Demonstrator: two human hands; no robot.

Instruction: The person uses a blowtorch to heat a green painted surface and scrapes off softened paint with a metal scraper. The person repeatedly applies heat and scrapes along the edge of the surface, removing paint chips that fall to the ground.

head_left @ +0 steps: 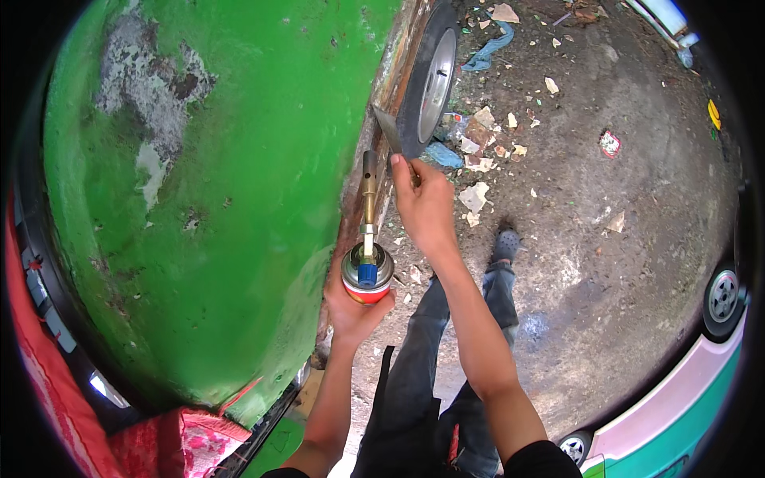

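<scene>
My left hand point(357, 316) is wrapped around the red canister of a gas blowtorch point(369, 239). Its brass and metal nozzle points away from me, and a blue knob faces me; no flame can be made out. In my right hand point(425, 203) is a flat scraper point(388, 128), its handle mostly hidden by the fingers. The blade lies close to the rusty, bare edge point(382, 89) of a green vehicle panel point(257, 173); whether it touches is hard to tell. Grey patches of lost paint point(156, 101) mark the panel's far left.
A wheel point(436, 83) stands just beyond the scraper. Paint flakes point(475, 196), blue plastic scraps point(443, 154) and litter are strewn over the dirty concrete floor point(574, 209). A pink and teal car point(657, 400) is at the lower right. Red patterned cloth point(197, 433) hangs at the lower left.
</scene>
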